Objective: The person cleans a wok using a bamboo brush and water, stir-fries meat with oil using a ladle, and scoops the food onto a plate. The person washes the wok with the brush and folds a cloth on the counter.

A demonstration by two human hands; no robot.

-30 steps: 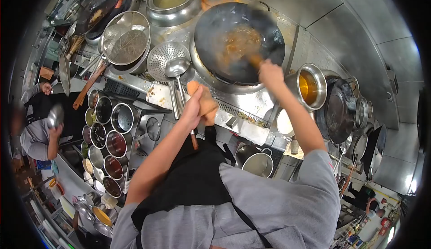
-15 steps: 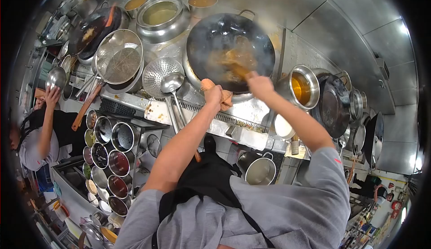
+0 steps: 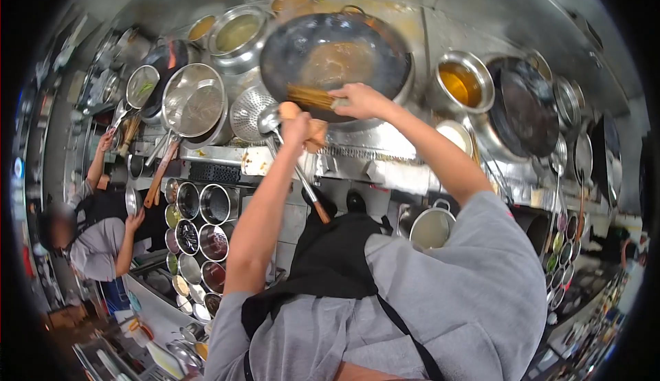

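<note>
A large dark wok stands on the range in front of me, with brownish liquid pooled inside. My right hand is closed around a bamboo wok brush, its bristles pointing left above the wok's near side. Close by, my left hand grips a folded orange cloth at the near-left rim; the wok's handle there is hidden. To the left of that hand lie a ladle and a perforated skimmer.
Left of the wok are a round mesh strainer and a pot of pale liquid. A pot of amber liquid stands right, near another dark wok. Several ingredient tins sit lower left. A co-worker stands far left.
The brush has come out of the wok's middle toward its near rim, bristles now pointing left. The view has shifted. The co-worker now holds a long-handled strainer over the range.
</note>
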